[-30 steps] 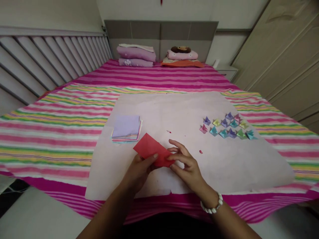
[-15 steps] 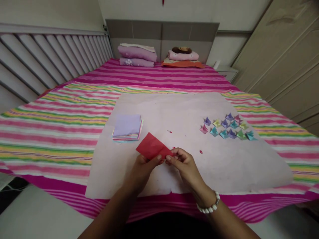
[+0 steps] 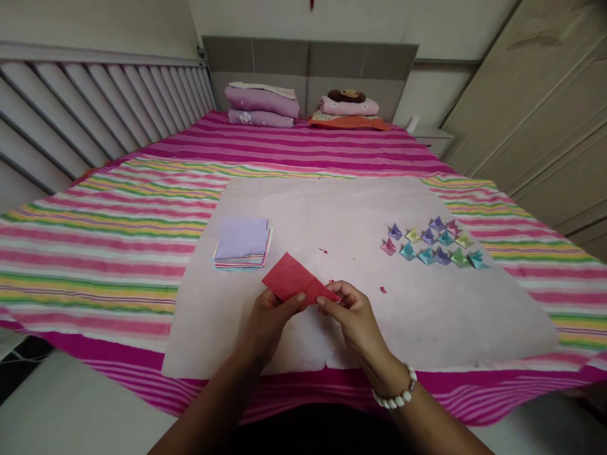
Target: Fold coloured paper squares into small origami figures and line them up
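A red sheet of paper [image 3: 294, 278] is held tilted above the pale sheet, between both hands. My left hand [image 3: 272, 319] pinches its lower edge, thumb on top and fingers hidden beneath. My right hand [image 3: 348, 309] grips the right end between thumb and fingers. To the left of the red paper sits a stack of square coloured papers [image 3: 243, 238], lilac on top. Several small folded paper shapes [image 3: 442, 237] in purple, yellow, blue, green and pink stand in rows at the right. Tiny red scraps [image 3: 383, 290] lie near my right hand.
A large pale sheet [image 3: 332, 212] lies on a striped bedspread [image 3: 118, 234]. Folded purple bedding [image 3: 262, 104] and a pink pile with a brown plush [image 3: 348, 104] rest by the headboard [image 3: 308, 60]. A slatted rail [image 3: 104, 107] runs along the left, a wardrobe [image 3: 545, 114] along the right.
The red paper has shifted slightly to the right, and its angle has changed a little. Both hands keep hold of it; the other objects stay where they were.
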Available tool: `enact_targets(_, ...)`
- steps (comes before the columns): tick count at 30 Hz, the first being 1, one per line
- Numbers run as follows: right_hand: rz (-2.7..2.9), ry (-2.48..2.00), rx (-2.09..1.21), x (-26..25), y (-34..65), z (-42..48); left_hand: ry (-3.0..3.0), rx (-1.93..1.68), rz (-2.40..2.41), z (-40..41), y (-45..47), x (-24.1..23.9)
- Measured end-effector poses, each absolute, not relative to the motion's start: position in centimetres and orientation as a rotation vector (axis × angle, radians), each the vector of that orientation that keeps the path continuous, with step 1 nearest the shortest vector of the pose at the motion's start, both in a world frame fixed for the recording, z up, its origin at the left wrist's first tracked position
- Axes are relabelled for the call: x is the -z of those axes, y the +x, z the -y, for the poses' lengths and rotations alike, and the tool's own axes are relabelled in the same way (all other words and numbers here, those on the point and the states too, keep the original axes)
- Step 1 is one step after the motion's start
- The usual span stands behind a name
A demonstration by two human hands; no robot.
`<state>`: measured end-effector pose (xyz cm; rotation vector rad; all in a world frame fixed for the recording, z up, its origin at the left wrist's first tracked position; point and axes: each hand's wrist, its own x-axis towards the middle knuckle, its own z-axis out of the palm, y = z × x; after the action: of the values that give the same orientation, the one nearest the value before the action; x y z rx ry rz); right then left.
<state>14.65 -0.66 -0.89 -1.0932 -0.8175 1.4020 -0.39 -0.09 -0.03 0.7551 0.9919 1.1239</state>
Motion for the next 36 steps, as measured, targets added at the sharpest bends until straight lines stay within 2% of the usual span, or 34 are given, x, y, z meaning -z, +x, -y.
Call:
enact_targets(7,0.802,-1.059,-1.364,1.3,14.7,0.7,0.507,-1.147,-0.949,-0.4,-0.6,-0.2)
enact_targets(15,0.865,-1.025,-1.377,0.8,16.0,0.2,0.984,-1.069,-1.164,-0.6,-1.8,-0.6)
enact_targets(19,0.984,-1.038,-1.483,0.1,16.2,-0.3,1.168,-0.938,-1.077,-0.8,-2.1,-1.3)
enact_targets(27,0.693,-1.013,-1.466,0.2,15.1,-0.2,1.027,-0.895,-0.839,-0.2,-1.6,-0.7)
enact_targets(36,0.846,-0.985,-1.343,1.7,14.3,0.5,1.046,-0.950,-1.027,0.0,-1.1,-0.7)
